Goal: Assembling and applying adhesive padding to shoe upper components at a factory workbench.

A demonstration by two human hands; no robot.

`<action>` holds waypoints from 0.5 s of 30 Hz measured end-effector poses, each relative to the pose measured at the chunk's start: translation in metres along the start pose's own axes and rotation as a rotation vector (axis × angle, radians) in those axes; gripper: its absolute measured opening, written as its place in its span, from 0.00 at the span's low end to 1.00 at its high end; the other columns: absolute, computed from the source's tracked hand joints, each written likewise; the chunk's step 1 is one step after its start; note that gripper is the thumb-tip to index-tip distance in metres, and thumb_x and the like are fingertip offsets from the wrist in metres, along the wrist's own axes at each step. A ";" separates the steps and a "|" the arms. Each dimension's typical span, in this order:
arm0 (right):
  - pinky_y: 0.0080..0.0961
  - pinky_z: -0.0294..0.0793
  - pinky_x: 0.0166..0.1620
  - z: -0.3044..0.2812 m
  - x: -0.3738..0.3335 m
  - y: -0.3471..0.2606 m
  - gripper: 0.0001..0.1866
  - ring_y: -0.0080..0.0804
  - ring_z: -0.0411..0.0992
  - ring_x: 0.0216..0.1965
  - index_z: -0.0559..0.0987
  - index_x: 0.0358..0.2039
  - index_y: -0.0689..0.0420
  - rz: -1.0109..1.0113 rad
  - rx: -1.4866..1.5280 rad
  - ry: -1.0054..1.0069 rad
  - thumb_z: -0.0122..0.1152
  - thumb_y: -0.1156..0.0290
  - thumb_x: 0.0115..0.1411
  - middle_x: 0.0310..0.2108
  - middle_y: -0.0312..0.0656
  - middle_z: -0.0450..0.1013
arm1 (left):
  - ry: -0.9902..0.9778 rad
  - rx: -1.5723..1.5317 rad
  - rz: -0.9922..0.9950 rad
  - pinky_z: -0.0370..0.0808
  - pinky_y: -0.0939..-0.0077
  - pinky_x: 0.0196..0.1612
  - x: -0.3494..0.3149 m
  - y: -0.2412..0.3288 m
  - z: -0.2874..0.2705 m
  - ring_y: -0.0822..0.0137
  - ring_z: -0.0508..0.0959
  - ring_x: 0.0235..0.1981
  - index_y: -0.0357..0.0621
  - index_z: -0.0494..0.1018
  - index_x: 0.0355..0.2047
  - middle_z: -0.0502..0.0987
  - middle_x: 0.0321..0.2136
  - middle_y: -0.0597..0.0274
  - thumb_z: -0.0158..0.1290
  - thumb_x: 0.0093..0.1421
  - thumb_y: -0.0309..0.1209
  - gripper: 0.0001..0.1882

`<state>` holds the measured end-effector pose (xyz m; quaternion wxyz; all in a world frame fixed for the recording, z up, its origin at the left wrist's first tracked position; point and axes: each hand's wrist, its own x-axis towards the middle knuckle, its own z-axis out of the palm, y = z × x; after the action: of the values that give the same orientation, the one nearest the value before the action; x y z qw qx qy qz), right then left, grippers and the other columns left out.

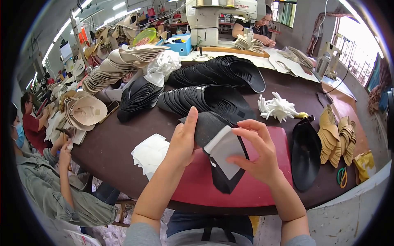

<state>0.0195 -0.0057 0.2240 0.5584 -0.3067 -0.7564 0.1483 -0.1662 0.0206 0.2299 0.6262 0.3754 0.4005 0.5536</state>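
Observation:
My left hand (183,137) grips a black shoe upper (209,127) at its left side, thumb raised and fingers hidden behind it. Over the upper lies a pale grey-white lining patch (227,155), its top edge curled into a roll. My right hand (260,151) is at the patch's right side, thumb and fingers apart; the fingertips seem to touch the patch. Beneath both hands is a red mat (266,186). White cut patches (150,152) lie left of my left forearm. To the right of my right hand rests a long black upper (306,153).
Stacked black uppers (201,100) and beige uppers (119,65) fill the table's far side. White strips (277,107), tan pieces (328,135) and green-orange scissors (342,177) lie right. A sewing machine (205,26) stands beyond. Co-workers sit at left and far right.

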 end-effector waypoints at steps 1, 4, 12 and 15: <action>0.29 0.71 0.43 0.001 0.001 -0.001 0.23 0.33 0.68 0.41 0.78 0.39 0.55 -0.012 -0.053 0.009 0.73 0.76 0.38 0.47 0.42 0.70 | -0.024 0.052 0.024 0.77 0.82 0.31 -0.001 -0.001 -0.001 0.70 0.80 0.31 0.34 0.74 0.41 0.80 0.34 0.54 0.41 0.68 0.50 0.28; 0.29 0.72 0.44 0.004 0.004 -0.002 0.18 0.33 0.69 0.42 0.78 0.37 0.54 -0.052 -0.213 0.036 0.71 0.77 0.42 0.45 0.40 0.71 | -0.096 0.205 0.096 0.76 0.82 0.32 -0.003 -0.003 -0.002 0.70 0.80 0.31 0.33 0.73 0.42 0.80 0.34 0.53 0.42 0.69 0.47 0.25; 0.30 0.72 0.46 0.010 -0.010 0.010 0.12 0.33 0.70 0.44 0.78 0.34 0.51 -0.501 -0.503 0.094 0.66 0.77 0.48 0.39 0.33 0.74 | -0.178 -0.141 0.007 0.77 0.83 0.31 -0.009 -0.015 0.000 0.70 0.80 0.30 0.34 0.74 0.41 0.80 0.34 0.55 0.46 0.68 0.43 0.20; 0.31 0.72 0.46 0.016 -0.009 0.009 0.10 0.33 0.70 0.43 0.78 0.34 0.50 -0.421 -0.514 0.128 0.64 0.77 0.50 0.37 0.31 0.75 | -0.231 0.034 0.157 0.77 0.83 0.31 -0.017 -0.021 -0.005 0.70 0.80 0.30 0.36 0.74 0.39 0.80 0.35 0.56 0.48 0.67 0.42 0.19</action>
<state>0.0085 -0.0025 0.2066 0.5275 -0.2833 -0.7792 -0.1852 -0.1638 0.0012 0.2106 0.6166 0.4774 0.3046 0.5469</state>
